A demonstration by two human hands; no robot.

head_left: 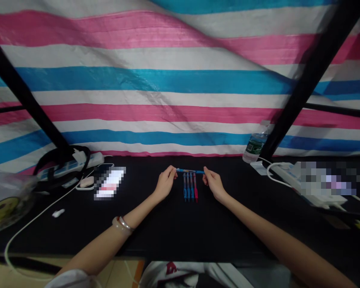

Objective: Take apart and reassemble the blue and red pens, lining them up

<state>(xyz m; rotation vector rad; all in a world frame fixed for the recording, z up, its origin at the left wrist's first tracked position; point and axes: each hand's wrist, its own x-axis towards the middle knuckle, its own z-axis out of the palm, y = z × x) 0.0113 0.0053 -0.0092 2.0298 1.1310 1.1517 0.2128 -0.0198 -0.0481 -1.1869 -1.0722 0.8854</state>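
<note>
A blue pen (190,171) lies crosswise between my two hands, just beyond a row of upright-pointing pens. My left hand (167,180) pinches its left end, and my right hand (213,182) pinches the right end. Below it on the black table, several pens lie side by side: blue ones (189,190) on the left and a red pen (195,190) at the right of the row. Whether the crosswise pen touches the table or the tips of the row, I cannot tell.
To the left are a blurred lit phone (110,183), a white earbud (58,213), a power strip (90,161) with cables and a plastic bag (6,204). A water bottle (255,145) and another power strip (312,186) stand right. Striped sheeting (168,80) hangs behind the black table (180,232).
</note>
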